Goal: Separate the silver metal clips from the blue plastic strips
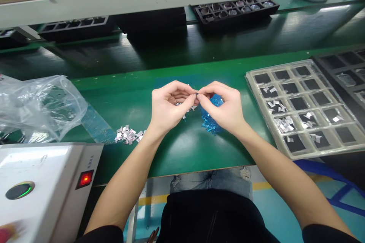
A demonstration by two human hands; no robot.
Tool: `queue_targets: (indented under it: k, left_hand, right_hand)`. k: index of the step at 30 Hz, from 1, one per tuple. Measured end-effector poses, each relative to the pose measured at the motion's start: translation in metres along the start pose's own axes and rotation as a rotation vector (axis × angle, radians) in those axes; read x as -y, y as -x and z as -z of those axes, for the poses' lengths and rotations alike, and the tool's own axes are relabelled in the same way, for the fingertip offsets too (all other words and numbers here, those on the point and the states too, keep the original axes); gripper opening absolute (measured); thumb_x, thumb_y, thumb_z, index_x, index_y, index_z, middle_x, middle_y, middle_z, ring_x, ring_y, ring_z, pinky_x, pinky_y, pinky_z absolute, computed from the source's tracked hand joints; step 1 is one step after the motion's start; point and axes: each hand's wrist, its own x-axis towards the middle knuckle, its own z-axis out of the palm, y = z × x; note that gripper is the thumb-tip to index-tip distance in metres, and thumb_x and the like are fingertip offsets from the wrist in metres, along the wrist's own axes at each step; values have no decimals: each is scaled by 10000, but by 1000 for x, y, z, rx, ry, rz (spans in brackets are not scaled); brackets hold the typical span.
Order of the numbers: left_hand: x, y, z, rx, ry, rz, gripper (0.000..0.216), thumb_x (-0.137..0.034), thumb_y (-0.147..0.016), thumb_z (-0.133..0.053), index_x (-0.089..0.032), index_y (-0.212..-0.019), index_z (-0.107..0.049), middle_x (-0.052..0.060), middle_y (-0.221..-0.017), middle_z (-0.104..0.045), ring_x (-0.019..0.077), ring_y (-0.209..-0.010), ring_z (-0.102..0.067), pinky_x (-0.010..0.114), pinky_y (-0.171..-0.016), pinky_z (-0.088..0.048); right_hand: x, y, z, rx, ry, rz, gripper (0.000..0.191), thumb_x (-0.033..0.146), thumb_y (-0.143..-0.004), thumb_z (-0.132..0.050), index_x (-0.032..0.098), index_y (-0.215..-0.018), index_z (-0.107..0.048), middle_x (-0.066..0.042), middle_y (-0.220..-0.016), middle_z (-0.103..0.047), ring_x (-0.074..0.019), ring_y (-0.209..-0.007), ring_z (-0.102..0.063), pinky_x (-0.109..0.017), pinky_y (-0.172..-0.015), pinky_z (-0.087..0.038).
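My left hand (168, 108) and my right hand (225, 108) meet fingertip to fingertip above the green table (182, 148). Both pinch one tiny dark part (196, 94) between thumbs and forefingers; it is too small to tell its shape. A crumpled pile of blue film (211, 121) lies under my right hand. A few small silver pieces (189, 109) lie beneath my left hand's fingers. A heap of small silver parts (128, 135) lies on the table to the left of my left wrist.
A clear compartment tray (302, 106) with silver pieces in several cells lies at the right. A crumpled clear plastic bag (40, 106) lies at the left. A white machine (42, 186) with a red lit switch stands at front left. Black trays (234, 9) sit on the far belt.
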Motion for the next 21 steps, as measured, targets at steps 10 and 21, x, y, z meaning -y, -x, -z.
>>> queue_targets:
  k: [10, 21]
  left_hand:
    - [-1, 0, -1, 21, -81, -96, 81, -172, -913, -822, -190, -934, -899, 7, -856, -877, 188, -752, -884, 212, -710, -733]
    - [-1, 3, -5, -25, -162, -118, 93, -185, -900, -821, -202, -911, -911, 5, -852, -883, 196, -745, -886, 215, -691, -733]
  right_hand:
    - [-2, 0, 0, 22, 38, -30, 152, 133, -971, -750, 231, -892, -836, -6, -887, -829, -165, -780, -736, -326, -748, -589]
    - [-6, 2, -1, -2, 107, 60, 135, 131, -976, -742, 233, -918, -811, -9, -891, -822, -167, -764, -724, -330, -730, -586]
